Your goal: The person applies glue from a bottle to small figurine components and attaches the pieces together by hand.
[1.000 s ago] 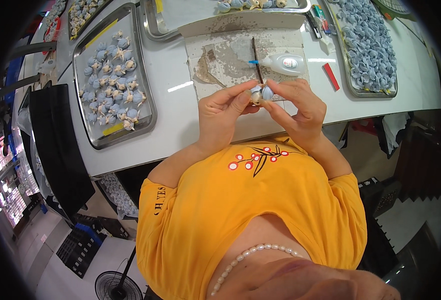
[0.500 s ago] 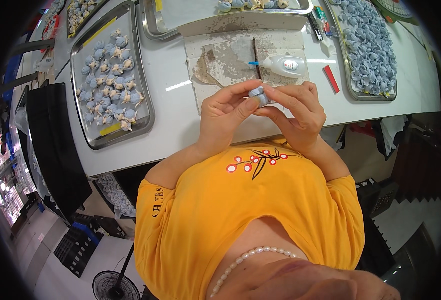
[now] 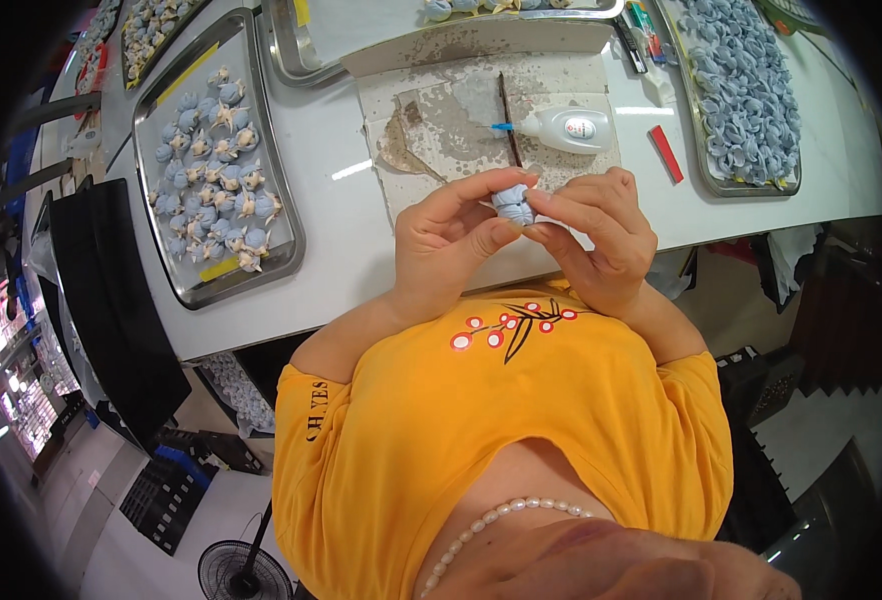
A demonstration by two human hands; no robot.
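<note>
Between both hands, over the table's near edge, is a small rounded light-blue piece [image 3: 513, 204] with ridges on its surface. My left hand [image 3: 451, 225] pinches it from the left with thumb and fingers. From the other side, the thumb and fingertips of my right hand [image 3: 601, 225] press on it. Just beyond the hands lies a stained piece of cardboard [image 3: 381, 190]. On that rests a white squeeze bottle [image 3: 573, 130] with a blue tip, lying on its side, and a thin dark stick [image 3: 506, 100].
To the left stands a metal tray [image 3: 291, 262] of small blue-and-cream figures [image 3: 223, 200]. A tray [image 3: 751, 188] heaped with light-blue pieces [image 3: 746, 100] is at the right. Nearby lie a red strip [image 3: 665, 153] and a black cutter [image 3: 630, 45]. Another tray [image 3: 311, 70] sits at the back.
The light-blue piece has been turned between my fingers and lowered slightly, showing more of its ridged surface. Both hands keep hold of it.
</note>
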